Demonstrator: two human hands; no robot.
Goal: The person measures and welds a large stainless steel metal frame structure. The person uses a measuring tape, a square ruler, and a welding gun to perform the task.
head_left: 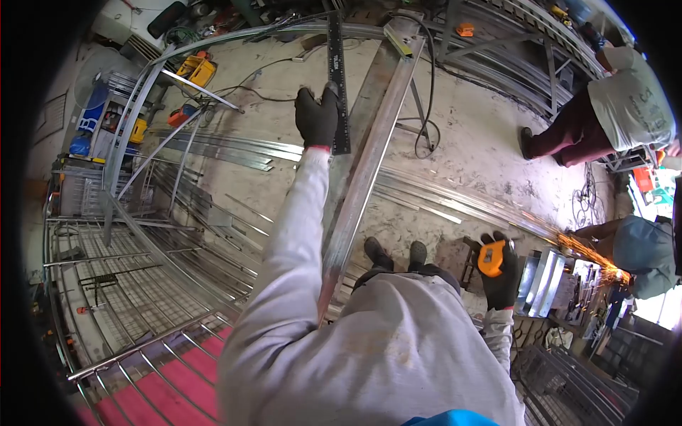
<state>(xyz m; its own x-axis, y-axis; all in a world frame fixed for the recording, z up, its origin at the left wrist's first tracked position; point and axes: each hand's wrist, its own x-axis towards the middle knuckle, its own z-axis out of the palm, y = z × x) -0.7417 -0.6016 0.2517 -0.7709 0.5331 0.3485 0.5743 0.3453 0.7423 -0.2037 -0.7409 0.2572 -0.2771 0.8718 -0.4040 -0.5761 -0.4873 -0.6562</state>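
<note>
My left hand (317, 121), in a dark glove with a red cuff edge, is stretched forward and grips the edge of a long black ruler (337, 64) with white scale marks. The ruler lies beside a long metal beam (369, 160) that runs away from my body. Down at my right side, my gloved right hand (504, 273) is closed around an orange tape measure (491, 258). No drawn-out blade shows on the tape.
Long metal strips (455, 195) lie across the floor. On the right, a person (643, 248) works amid flying sparks (593, 255); another person (618, 99) bends over farther back. A cable (431, 106) hangs by the beam. Metal grilles (135, 284) stand at left.
</note>
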